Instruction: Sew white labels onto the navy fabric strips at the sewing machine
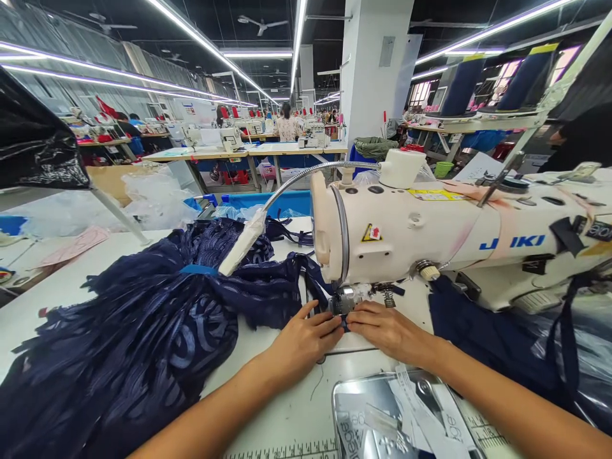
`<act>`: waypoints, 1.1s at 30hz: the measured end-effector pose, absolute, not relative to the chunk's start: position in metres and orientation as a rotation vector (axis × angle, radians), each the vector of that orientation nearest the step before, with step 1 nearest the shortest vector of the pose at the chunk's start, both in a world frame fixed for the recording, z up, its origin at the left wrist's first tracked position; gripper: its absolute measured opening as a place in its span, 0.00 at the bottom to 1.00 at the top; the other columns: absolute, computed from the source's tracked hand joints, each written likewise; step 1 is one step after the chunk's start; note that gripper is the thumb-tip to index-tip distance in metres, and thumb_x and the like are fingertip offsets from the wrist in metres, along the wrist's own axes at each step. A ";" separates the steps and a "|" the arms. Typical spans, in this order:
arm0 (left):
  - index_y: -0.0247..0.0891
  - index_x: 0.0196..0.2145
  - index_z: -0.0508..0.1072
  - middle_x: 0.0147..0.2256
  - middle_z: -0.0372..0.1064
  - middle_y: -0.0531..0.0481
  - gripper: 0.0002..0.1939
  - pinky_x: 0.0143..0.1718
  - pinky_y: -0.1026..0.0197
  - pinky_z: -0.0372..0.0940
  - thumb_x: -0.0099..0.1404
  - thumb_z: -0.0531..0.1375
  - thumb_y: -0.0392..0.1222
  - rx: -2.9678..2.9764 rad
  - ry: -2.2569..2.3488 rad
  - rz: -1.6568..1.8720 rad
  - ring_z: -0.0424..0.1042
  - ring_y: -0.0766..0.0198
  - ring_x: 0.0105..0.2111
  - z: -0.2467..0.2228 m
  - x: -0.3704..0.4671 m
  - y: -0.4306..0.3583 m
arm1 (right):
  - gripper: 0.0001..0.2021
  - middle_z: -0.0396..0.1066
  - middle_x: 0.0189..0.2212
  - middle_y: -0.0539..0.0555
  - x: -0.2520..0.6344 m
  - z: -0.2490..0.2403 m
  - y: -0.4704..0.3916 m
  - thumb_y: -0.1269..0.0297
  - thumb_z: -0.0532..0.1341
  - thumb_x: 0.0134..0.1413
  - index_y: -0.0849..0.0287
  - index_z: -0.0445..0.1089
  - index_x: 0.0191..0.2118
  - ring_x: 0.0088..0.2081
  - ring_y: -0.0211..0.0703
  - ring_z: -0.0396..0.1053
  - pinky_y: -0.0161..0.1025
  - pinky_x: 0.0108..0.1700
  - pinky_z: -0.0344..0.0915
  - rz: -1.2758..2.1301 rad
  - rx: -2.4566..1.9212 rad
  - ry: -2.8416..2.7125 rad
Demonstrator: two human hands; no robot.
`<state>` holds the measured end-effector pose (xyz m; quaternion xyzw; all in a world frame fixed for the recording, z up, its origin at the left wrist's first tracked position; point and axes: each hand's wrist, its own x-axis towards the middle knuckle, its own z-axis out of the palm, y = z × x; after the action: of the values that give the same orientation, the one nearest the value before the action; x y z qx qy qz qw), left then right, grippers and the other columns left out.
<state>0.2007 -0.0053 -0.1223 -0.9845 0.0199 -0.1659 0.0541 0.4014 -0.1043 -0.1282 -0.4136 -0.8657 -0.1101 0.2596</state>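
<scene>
A cream sewing machine (pixel 396 229) stands over the white table. At its needle area, my left hand (pixel 306 336) lies palm down with fingers spread, its fingertips on a narrow dark blue piece of fabric beside the presser foot. My right hand (pixel 382 326) presses the same fabric from the right, fingers together and bent over its edge. The fingertips of both hands nearly meet. A large heap of navy lace fabric (pixel 191 319), gathered by a blue band (pixel 198 270), spreads to the left and runs toward the needle area.
A metal tin (pixel 347 414) with paper strips sits near the table's front edge. A flexible lamp (pixel 243 242) arches over the heap. More navy fabric (pixel 497 338) lies right of the machine. Thread cones (pixel 461 86) stand at upper right. A person (pixel 287 124) sits far behind.
</scene>
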 end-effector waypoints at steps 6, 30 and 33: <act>0.37 0.45 0.65 0.46 0.68 0.50 0.14 0.53 0.51 0.45 0.63 0.48 0.30 -2.987 0.081 -0.514 0.65 0.60 0.46 -0.120 0.200 -0.005 | 0.11 0.71 0.38 0.56 0.401 -0.127 -0.104 0.78 0.49 0.58 0.68 0.68 0.39 0.38 0.42 0.64 0.39 0.37 0.69 -0.356 -1.125 -2.374; 0.33 0.52 0.62 0.55 0.57 0.36 0.23 0.51 0.46 0.54 0.58 0.52 0.28 -3.093 -0.212 -0.044 0.57 0.51 0.54 -0.100 0.206 0.010 | 0.13 0.70 0.41 0.58 0.401 -0.123 -0.100 0.77 0.49 0.57 0.65 0.68 0.42 0.41 0.43 0.66 0.38 0.38 0.69 -0.525 -1.318 -2.378; 0.35 0.52 0.62 0.55 0.57 0.39 0.23 0.52 0.47 0.53 0.58 0.52 0.29 -3.092 -0.229 -0.070 0.56 0.52 0.55 -0.103 0.206 0.013 | 0.12 0.70 0.41 0.58 0.400 -0.122 -0.100 0.77 0.50 0.57 0.64 0.69 0.41 0.39 0.45 0.67 0.38 0.36 0.70 -0.563 -1.357 -2.369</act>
<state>0.2062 0.0126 -0.1027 -0.9968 -0.0739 -0.0225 0.0202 0.4003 -0.1002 -0.1218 -0.4791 -0.8366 -0.1990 0.1762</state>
